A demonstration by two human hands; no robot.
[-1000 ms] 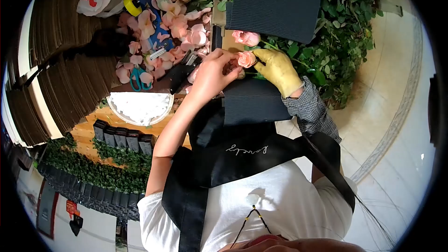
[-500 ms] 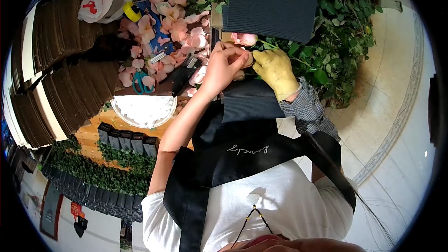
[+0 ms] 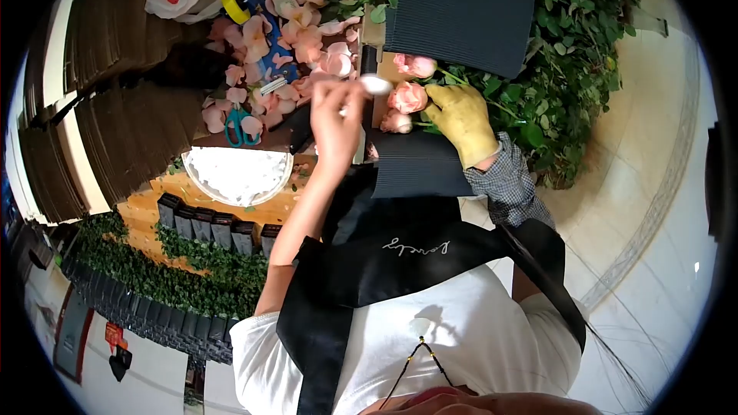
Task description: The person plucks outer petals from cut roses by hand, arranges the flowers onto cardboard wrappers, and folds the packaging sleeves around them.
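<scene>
This looks like a florist's workshop for packing flowers. Loose pale-pink petals (image 3: 307,44) litter the brown tabletop (image 3: 211,141) around teal-handled scissors (image 3: 237,129). Pink roses (image 3: 409,97) lie between dark ribbed sheets (image 3: 465,11), beside a thick bank of green leafy stems (image 3: 573,69). Tall stacks of brown cardboard (image 3: 127,119) and rows of dark, block-shaped bundles (image 3: 223,229) with green foliage fill the left side.
</scene>
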